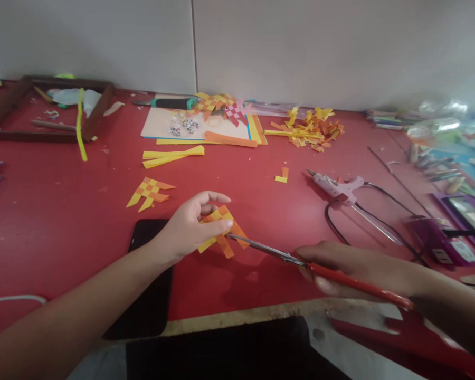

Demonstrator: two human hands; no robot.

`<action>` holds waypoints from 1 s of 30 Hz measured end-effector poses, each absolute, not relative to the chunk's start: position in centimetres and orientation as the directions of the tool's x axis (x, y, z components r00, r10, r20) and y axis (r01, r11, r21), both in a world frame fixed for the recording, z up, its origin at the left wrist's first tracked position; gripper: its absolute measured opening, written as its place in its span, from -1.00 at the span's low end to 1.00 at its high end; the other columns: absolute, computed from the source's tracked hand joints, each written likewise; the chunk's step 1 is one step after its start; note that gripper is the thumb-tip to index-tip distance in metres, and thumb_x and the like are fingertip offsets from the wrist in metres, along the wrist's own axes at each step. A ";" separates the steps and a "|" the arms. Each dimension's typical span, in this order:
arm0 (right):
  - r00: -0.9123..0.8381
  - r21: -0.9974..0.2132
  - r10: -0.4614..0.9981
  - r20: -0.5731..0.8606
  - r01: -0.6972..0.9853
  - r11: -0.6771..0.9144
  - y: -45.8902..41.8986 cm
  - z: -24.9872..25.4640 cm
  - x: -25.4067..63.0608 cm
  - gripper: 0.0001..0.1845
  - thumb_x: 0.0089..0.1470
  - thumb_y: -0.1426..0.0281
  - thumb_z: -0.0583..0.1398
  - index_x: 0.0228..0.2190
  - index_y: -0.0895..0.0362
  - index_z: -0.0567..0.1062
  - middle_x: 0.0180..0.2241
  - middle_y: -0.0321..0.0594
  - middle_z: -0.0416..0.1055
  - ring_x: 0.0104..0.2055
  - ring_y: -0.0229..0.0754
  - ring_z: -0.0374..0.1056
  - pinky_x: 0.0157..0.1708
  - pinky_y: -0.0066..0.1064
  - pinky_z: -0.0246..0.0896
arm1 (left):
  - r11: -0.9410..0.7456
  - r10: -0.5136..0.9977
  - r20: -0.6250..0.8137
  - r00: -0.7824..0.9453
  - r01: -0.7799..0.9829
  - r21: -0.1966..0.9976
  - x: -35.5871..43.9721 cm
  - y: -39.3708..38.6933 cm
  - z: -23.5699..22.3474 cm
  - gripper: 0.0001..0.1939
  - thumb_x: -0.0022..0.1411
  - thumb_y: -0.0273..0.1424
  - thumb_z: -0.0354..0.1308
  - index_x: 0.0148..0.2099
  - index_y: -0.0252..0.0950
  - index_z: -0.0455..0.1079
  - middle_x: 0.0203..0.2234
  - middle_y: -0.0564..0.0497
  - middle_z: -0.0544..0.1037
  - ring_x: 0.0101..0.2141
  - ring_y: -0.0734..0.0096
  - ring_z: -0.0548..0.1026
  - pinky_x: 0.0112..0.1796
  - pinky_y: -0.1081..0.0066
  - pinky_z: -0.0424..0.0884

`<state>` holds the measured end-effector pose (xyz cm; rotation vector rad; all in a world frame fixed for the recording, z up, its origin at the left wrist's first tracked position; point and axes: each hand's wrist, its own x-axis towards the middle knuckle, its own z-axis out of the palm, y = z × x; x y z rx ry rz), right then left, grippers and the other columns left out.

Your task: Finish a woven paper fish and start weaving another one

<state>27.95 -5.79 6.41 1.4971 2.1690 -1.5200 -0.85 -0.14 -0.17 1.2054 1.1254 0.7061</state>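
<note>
My left hand (200, 227) pinches a woven orange and yellow paper fish (224, 241) between thumb and fingers, a little above the table. My right hand (340, 264) is wrapped round red-handled scissors (275, 252), which I see nearly edge-on. Their tips reach the paper piece beside my left thumb; whether the blades are cutting into it I cannot tell. A similar woven paper fish (149, 192) lies flat to the left of my left hand. Under my left forearm sits a dark flat phone or tablet (152, 295), partly covered.
Yellow strips (173, 155) and a heap of cut scraps (314, 129) lie beyond my hands. A pink glue gun (336, 187) with a cord rests at right. At the back are paper sheets (154, 124); a brown wooden frame (31, 136) stands left. The table edge (237, 316) is close.
</note>
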 end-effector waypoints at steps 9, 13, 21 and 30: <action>-0.558 -0.678 0.550 -0.621 0.735 -0.020 -5.4 6.2 28.0 -0.48 0.18 -0.09 0.04 -0.39 0.12 0.37 -0.38 -0.20 0.36 -0.35 -0.15 0.28 -0.42 -0.38 0.11 | 0.261 0.912 -0.283 0.296 0.112 0.959 -0.7 -0.1 -0.1 -0.65 0.00 -0.33 0.38 -0.11 -0.17 0.49 -0.32 -0.06 0.50 -0.02 0.15 0.42 -0.23 0.35 0.45; -0.567 -0.689 0.542 -0.621 0.724 -0.032 -5.3 6.1 27.9 -0.50 0.19 -0.07 0.04 -0.40 0.12 0.35 -0.39 -0.21 0.34 -0.36 -0.17 0.26 -0.42 -0.39 0.09 | 0.255 0.913 -0.280 0.297 0.123 0.959 -0.7 -0.1 -0.1 -0.64 0.01 -0.33 0.37 -0.10 -0.17 0.49 -0.36 -0.03 0.48 -0.10 0.21 0.44 -0.24 0.37 0.44; -0.585 -0.710 0.543 -0.602 0.704 -0.028 -5.2 5.9 28.0 -0.54 0.23 -0.01 0.03 -0.41 0.13 0.32 -0.44 -0.27 0.26 -0.42 -0.26 0.16 -0.45 -0.42 0.06 | 0.274 0.909 -0.291 0.297 0.097 0.957 -0.8 0.0 -0.1 -0.61 0.00 -0.32 0.38 -0.08 -0.18 0.48 -0.32 -0.03 0.46 -0.05 0.20 0.41 -0.23 0.38 0.45; -0.593 -0.700 0.527 -0.610 0.714 -0.007 -5.1 5.8 28.2 -0.55 0.20 -0.02 0.06 -0.42 0.11 0.28 -0.45 -0.31 0.21 -0.44 -0.28 0.10 -0.47 -0.43 0.00 | 0.300 0.897 -0.304 0.322 0.061 0.952 -0.8 0.0 0.0 -0.59 0.01 -0.32 0.38 -0.05 -0.19 0.45 -0.37 0.03 0.43 -0.22 0.31 0.47 -0.29 0.41 0.44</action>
